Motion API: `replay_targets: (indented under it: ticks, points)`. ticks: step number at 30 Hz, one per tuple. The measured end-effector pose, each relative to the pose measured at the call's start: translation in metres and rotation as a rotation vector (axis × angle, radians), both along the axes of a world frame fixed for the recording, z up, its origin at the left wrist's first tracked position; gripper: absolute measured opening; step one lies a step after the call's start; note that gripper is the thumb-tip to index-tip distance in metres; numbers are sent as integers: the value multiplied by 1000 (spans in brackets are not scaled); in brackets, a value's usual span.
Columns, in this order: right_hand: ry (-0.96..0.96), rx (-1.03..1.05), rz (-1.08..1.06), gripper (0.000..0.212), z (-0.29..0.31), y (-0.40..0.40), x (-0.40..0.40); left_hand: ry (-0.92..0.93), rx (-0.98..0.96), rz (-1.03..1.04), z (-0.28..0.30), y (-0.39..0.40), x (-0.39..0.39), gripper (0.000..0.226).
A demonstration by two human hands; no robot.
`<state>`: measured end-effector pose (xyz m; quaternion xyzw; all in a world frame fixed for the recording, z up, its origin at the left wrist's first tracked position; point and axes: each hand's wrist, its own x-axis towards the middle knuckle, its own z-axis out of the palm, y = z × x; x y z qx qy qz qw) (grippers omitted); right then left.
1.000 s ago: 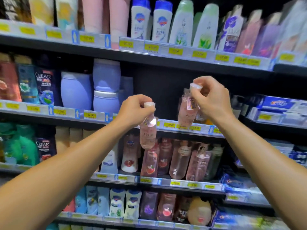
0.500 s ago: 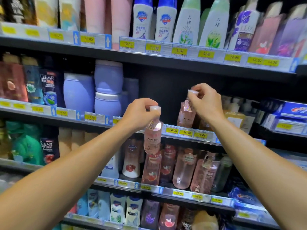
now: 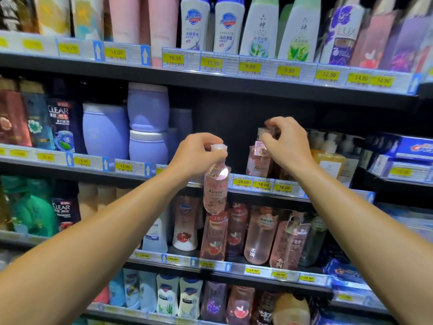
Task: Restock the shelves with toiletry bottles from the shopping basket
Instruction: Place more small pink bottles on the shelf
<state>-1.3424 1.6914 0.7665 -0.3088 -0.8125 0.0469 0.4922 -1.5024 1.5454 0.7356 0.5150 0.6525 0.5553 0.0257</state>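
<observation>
Pink and see-through, the right-hand bottle (image 3: 259, 158) now has its base down behind the price strip (image 3: 262, 185) of the middle shelf (image 3: 210, 181), at about one o'clock from the frame's centre; a second ago it hung in the air in front of that strip. The right hand (image 3: 287, 143) still pinches its cap from above, fingers curled, so the release is not yet made. At about eleven o'clock from centre the left hand (image 3: 198, 154) pinches the cap of a second pink bottle (image 3: 215, 190), which hangs free in front of the shelf edge, lower than the first and barely shifted. One bottle looks as good as stocked, then; the other likely goes into the dark gap just left of it. Lilac tubs (image 3: 147, 127) stand at nine o'clock from that gap, amber pump bottles (image 3: 328, 158) at three. The basket is out of view.
</observation>
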Motion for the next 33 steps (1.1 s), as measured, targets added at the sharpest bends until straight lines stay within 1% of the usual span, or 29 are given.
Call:
replay_targets:
  ticks: [3, 5, 7, 8, 10, 12, 13, 15, 18, 21, 23, 26, 28, 30, 33]
  points:
    - [150, 39, 124, 24, -21, -25, 8, -24, 28, -51, 6, 1, 2, 10]
    - [153, -16, 219, 24, -42, -42, 13, -32, 46, -100, 11, 3, 8, 8]
    - [88, -109, 287, 34, -63, -54, 19, -54, 72, -138, 14, 7, 15, 5]
    - [42, -154, 304, 43, -72, -57, 23, -67, 83, -158, 16, 10, 19, 4]
    - [-20, -234, 327, 60, -88, -62, 29, -71, 84, -209, 18, 15, 31, 8]
    - [-15, -307, 335, 69, -98, -65, 36, -63, 70, -272, 19, 22, 45, 17]
    - [12, -344, 326, 69, -100, -67, 38, -66, 58, -293, 19, 26, 51, 17]
    - [93, -391, 296, 65, -103, -68, 45, -63, 44, -316, 19, 33, 64, 11]
    - [189, -372, 253, 63, -107, -64, 57, -32, 44, -357, 17, 43, 79, 5]
    - [218, -370, 213, 66, -112, -57, 72, -30, 53, -381, 18, 49, 82, 15]
    - [235, -380, 190, 66, -114, -53, 83, -28, 98, -328, 20, 54, 75, 24]
    - [255, -377, 149, 59, -112, -47, 99, 71, 162, -136, 19, 63, 57, 25]
    - [278, -372, 136, 57, -111, -44, 107, 86, 162, -44, 13, 70, 46, 30]
    - [286, -361, 122, 57, -110, -40, 112, 94, 116, 2, 5, 77, 39, 43]
    - [292, -347, 115, 59, -109, -35, 116, 163, -26, 15, -4, 89, 34, 68]
